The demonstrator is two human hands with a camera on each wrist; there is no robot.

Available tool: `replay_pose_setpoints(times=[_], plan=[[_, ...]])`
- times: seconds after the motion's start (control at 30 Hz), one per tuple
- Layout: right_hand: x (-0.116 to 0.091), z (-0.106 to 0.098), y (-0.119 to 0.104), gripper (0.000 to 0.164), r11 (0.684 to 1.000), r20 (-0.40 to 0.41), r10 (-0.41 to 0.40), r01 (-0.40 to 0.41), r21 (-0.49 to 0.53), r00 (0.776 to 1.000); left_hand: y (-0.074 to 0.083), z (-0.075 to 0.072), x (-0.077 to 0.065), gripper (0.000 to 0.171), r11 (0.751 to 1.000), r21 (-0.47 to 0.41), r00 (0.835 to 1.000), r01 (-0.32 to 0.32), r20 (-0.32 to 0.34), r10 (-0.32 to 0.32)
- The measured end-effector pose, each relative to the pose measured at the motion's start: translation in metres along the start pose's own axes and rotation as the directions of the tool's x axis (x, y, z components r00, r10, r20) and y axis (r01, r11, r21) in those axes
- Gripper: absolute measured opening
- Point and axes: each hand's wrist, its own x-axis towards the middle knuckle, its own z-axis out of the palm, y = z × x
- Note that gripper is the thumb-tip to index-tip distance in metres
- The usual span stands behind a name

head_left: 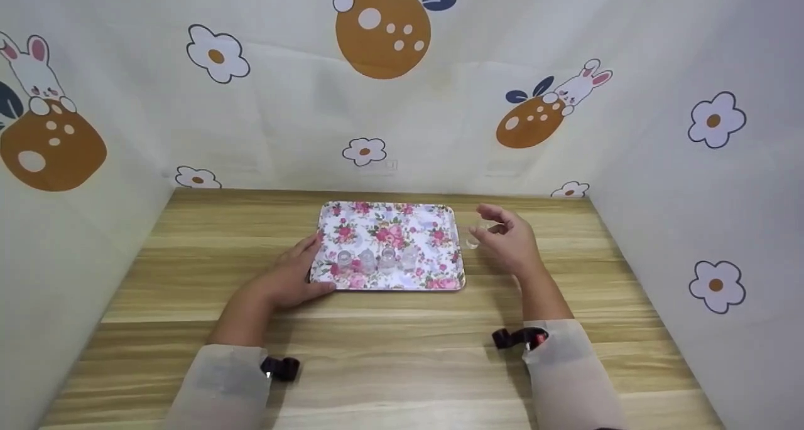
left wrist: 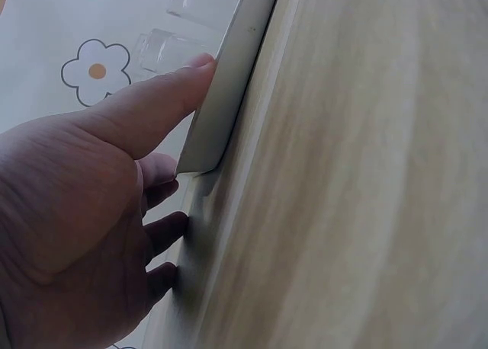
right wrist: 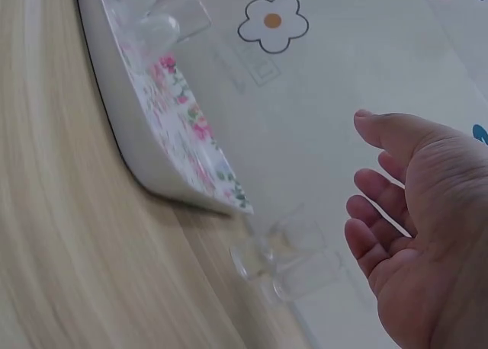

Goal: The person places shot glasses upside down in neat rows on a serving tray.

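Observation:
A white tray with pink flowers (head_left: 427, 220) lies on the table. Several small clear glass bottles (head_left: 367, 262) stand in a row along its front half. My left hand (head_left: 292, 276) is at the tray's front left corner, thumb on the front rim and fingers along the left side. In the left wrist view the thumb (left wrist: 164, 101) lies straight against the tray wall (left wrist: 229, 97). To the tray's right, my right hand (head_left: 507, 236) is beside small clear glass bottles (right wrist: 305, 273) on the table. In the right wrist view its fingers (right wrist: 377, 204) are loosely bent, apart from the glass.
The wood-grain table (head_left: 389, 354) is bordered at the back and both sides by pale cloth (head_left: 282, 103) printed with rabbits, oranges and flowers. A black wrist camera (head_left: 282, 368) sits on the left sleeve, and another black camera (head_left: 512, 338) on the right.

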Motion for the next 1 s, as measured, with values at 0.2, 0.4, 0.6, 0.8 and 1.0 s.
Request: replay_pose_setpoints(times=[0.2,0.4,0.6,0.8,1.0], plan=[[0.003,-0.008,0.011,0.053,1.0,-0.018,0.003,-0.003,-0.028,1.0,-0.001,0.001,0.0,0.108,1.0,-0.006,1.0,-0.005,-0.006,0.005],[0.006,-0.008,0.022,0.05,0.997,-0.014,0.03,-0.031,-0.066,0.999,-0.001,0.002,0.0,0.107,1.0,-0.004,1.0,-0.009,-0.015,0.009],[0.007,-0.007,0.032,0.06,0.994,0.017,0.081,-0.079,-0.074,0.997,-0.002,0.002,0.001,0.108,1.0,0.004,1.0,-0.012,-0.018,0.012],[0.005,-0.002,0.037,0.059,0.983,0.061,0.136,-0.128,-0.128,0.989,-0.003,0.002,0.002,0.108,1.0,0.003,1.0,-0.007,-0.018,0.007],[0.004,0.003,0.041,0.048,0.958,0.105,0.139,-0.107,-0.266,0.985,-0.003,0.002,0.002,0.108,1.0,0.009,1.0,-0.005,-0.015,0.006]])
